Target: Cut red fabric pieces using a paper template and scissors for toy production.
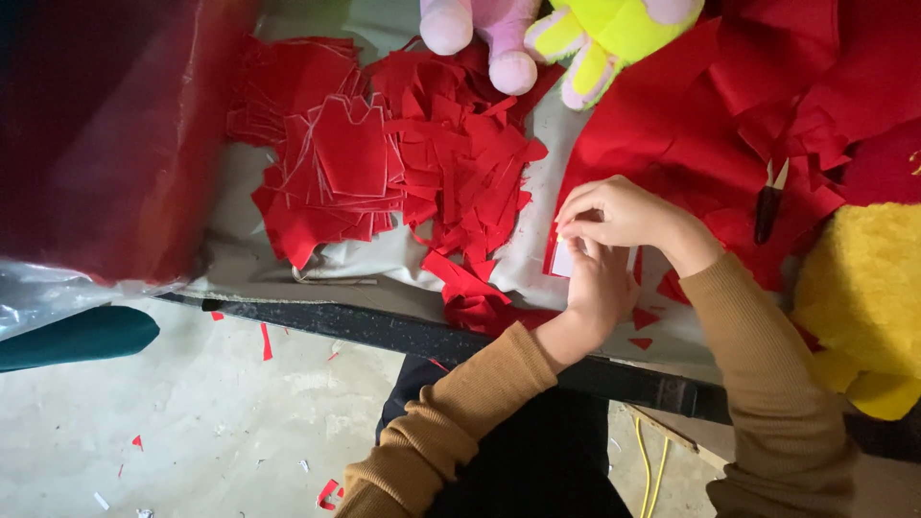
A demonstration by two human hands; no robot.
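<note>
Between hands, white card (562, 261) (red-edged)

A stack of cut red fabric shapes (331, 173) is seen at ten o'clock on the pale table cover (240, 245), with a loose heap of red scraps (460, 163) just beside it toward the centre. At twelve o'clock, a pink plush toy (484, 34) and a yellow-green plush toy (600, 38) are laid side by side. Small black snips (769, 203) are left on uncut red cloth (672, 125) at two o'clock, and yellow fleece (863, 297) is piled at three o'clock. Red slivers (266, 341) are scattered over the concrete floor (192, 412) at seven o'clock (a red bundle (106, 134) is draped at nine).
</note>
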